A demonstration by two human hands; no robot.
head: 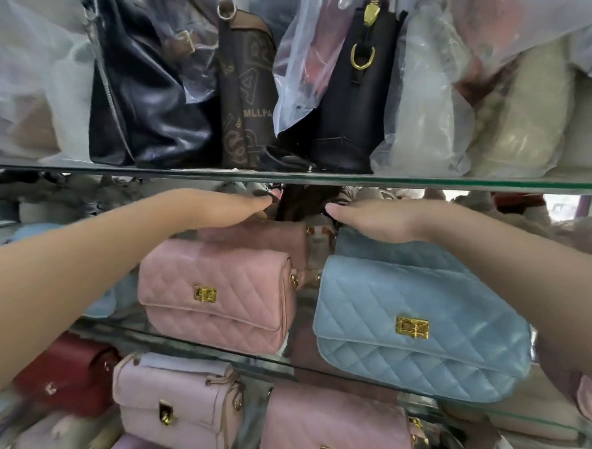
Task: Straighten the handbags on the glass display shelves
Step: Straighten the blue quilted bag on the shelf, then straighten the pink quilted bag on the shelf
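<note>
Handbags on the middle glass shelf [185,338] are being straightened, and a dark brown bag [306,204] at the far centre is being reached for from both sides. It is flanked by the left hand [230,209] and the right hand [367,217], both stretched flat towards it. Their fingertips are hidden under the upper shelf [461,183], so it cannot be told whether anything is gripped. The dark bag's facing and axis cannot be made out.

Nearer, a pink quilted bag [215,295] is set left of a blue quilted bag [419,327]. Both clasps are turned to the near side and both long axes are laid left to right. The blue one is tilted down at its right end and appears to overhang the near glass edge.

Judged next: the dark bag should be squared upright, then the blue bag pushed far and levelled.
</note>
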